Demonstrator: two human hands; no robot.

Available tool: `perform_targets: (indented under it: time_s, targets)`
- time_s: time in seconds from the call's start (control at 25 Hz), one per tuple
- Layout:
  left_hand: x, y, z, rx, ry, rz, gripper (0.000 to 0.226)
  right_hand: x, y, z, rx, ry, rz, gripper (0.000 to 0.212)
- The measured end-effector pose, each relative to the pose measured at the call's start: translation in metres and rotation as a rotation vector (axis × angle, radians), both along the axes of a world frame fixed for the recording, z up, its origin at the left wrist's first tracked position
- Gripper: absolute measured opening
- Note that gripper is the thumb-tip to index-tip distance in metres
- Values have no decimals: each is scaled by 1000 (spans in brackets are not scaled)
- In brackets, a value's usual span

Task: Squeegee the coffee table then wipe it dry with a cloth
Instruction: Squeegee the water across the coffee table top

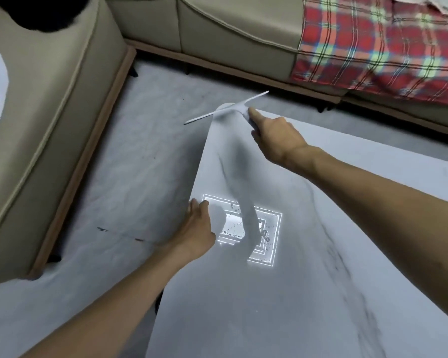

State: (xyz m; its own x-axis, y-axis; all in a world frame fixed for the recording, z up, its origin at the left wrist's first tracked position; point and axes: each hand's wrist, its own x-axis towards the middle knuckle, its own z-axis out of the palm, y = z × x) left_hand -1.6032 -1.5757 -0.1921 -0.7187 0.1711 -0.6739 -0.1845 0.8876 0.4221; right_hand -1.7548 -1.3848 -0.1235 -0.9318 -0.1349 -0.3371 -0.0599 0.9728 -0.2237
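Note:
The coffee table [321, 293] has a glossy white marble top with grey veins and fills the lower right. Water droplets [233, 228] show in a bright ceiling-light reflection near its left edge. My right hand [274, 136] grips the handle of a white squeegee [228, 109], index finger stretched along it. The blade lies across the table's far left corner and overhangs the edge on both sides. My left hand [198, 226] rests flat on the table's left edge, fingers apart, holding nothing. No cloth is in view.
A beige sofa [49, 125] wraps the left and far sides, with wooden base trim. A red plaid blanket [378, 47] drapes over its right part. Light grey floor [140, 164] lies between the sofa and the table.

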Motion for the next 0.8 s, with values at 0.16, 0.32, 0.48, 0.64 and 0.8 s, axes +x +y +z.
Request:
perform_targets:
  time_s: [0.16,0.32,0.48,0.64,0.8]
  targets:
    - [-4,6,-7,33,-85,-11,75,-2,-3,-21,8,-63,-26,53]
    - [-10,14,-9,17,-169,-4,73,36,16,-20,35,-80,-32,60]
    - [-18,14,-3,20,-233,-13,70,75,40,6,109,-177,2,59]
    - [-24,15,-5,4,-287,-18,69,36,45,13,49,-59,12,43]
    - [-24,16,-13,-18,-285,-28,67,-10,15,-11,20,-69,24,51]
